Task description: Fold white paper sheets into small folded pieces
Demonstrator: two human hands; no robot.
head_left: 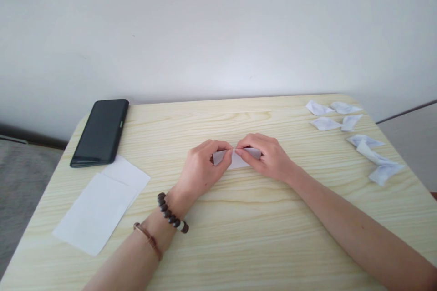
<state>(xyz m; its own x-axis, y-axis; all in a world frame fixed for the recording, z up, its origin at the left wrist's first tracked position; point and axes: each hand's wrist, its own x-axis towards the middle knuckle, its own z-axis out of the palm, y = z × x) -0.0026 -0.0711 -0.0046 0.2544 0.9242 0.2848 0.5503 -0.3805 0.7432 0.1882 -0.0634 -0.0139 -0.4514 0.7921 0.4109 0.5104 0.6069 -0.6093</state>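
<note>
A folded piece of white paper (pixel 237 162) lies between my hands over the middle of the table. My left hand (pixel 208 163) pinches its upper edge between thumb and forefinger. From the other side, my right hand (pixel 264 154) pinches the same edge, its fingertips almost touching those of the left. Parts of the paper are hidden behind the fingers. Dark beads circle my left wrist, with a thin brown bracelet further up the forearm.
White paper sheets (pixel 97 213) overlap on the table's left side. Behind them, at the back left, a dark tablet-like device (pixel 100 129) lies flat. Several folded white paper pieces (pixel 326 123) are spread along the right edge. A pale wall (pixel 218 32) rises behind the wood-grain table (pixel 218 245).
</note>
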